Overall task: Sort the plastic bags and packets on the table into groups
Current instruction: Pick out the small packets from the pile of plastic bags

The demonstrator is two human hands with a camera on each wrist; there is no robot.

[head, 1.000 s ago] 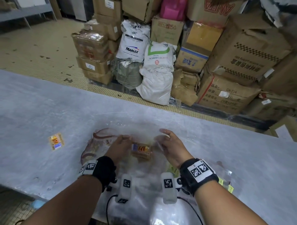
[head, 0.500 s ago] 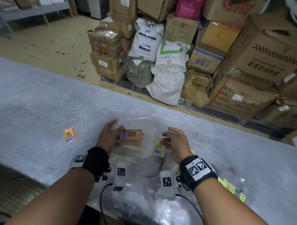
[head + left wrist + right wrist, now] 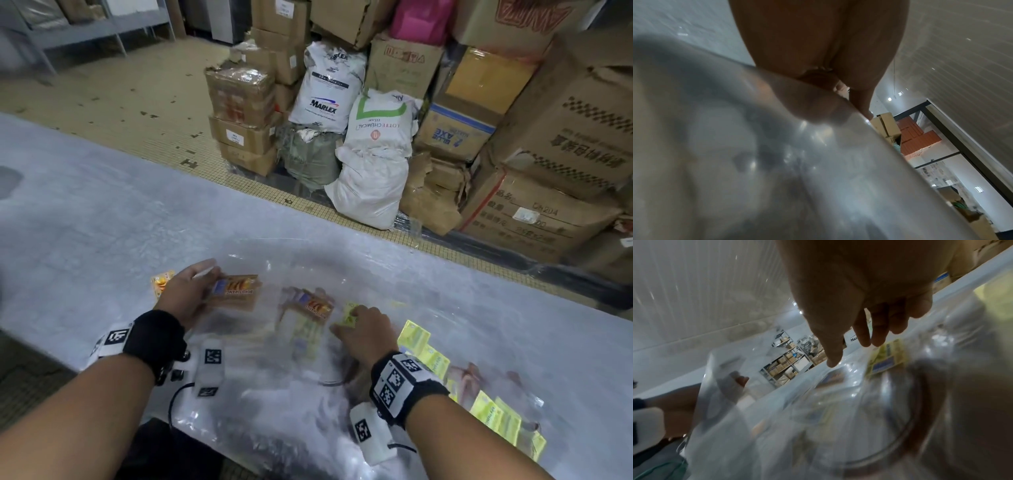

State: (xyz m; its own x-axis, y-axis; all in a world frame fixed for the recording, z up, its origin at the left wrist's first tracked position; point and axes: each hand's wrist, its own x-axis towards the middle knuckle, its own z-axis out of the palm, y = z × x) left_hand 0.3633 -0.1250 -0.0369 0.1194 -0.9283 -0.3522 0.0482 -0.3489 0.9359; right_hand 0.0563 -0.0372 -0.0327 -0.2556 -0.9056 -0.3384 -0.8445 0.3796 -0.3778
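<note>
Both forearms reach forward, wrists banded. Left hand (image 3: 186, 294) lies low, fingers extended toward the left. Right hand (image 3: 364, 329) points down, fingers loosely straight.

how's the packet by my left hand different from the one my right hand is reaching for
Colour: the orange-brown packet at the left hand is orange-brown with a blue patch; the yellow-green packet at the right hand is pale yellow-green.
Visibility: the orange-brown packet shows nearly its whole face; the yellow-green packet is mostly hidden under fingers.
Place: the orange-brown packet lies left of the clear bag pile; the yellow-green packet lies toward its right.
Both lie flat on the table.
</note>
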